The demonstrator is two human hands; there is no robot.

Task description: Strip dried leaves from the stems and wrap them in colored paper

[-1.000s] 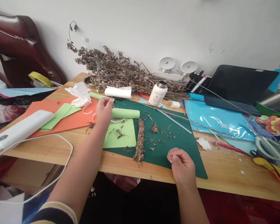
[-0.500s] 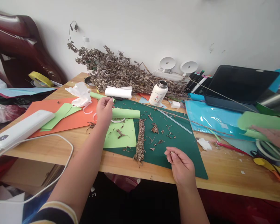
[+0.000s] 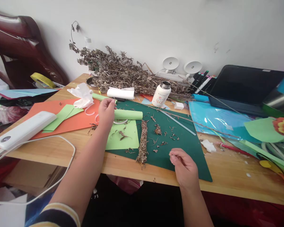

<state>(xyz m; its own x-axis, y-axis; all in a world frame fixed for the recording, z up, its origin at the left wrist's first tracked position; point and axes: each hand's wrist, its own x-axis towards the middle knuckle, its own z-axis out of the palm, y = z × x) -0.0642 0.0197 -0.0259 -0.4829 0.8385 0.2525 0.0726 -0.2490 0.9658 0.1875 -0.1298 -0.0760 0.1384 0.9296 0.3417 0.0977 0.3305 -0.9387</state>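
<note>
My left hand [image 3: 106, 108] is closed beside a rolled sheet of green paper [image 3: 130, 115]; whatever its fingers may hold is hidden. Over the right front of the green cutting mat [image 3: 191, 151], my right hand [image 3: 184, 165] is pinched, its fingertips pressed together on something too small to name. Between the two hands lies a long strip of packed dried leaves [image 3: 143, 142], its lower end near the table's front edge. Loose leaf crumbs [image 3: 158, 129] are scattered to its right. On its left, a light green sheet [image 3: 125, 138] carries a few dry bits.
A heap of dried plant stems [image 3: 118, 69] lies along the wall. A cream bottle [image 3: 161, 94] stands uncapped in front of it. A white power bank [image 3: 25, 130] with a cable [image 3: 72, 154] is at the left. Rightward are a tablet [image 3: 248, 88] and blue plastic folder [image 3: 215, 121].
Another person's hand at the far right has left the view; green paper with a red and yellow flower shows there now. My hands have barely moved, while the view has shifted slightly.
</note>
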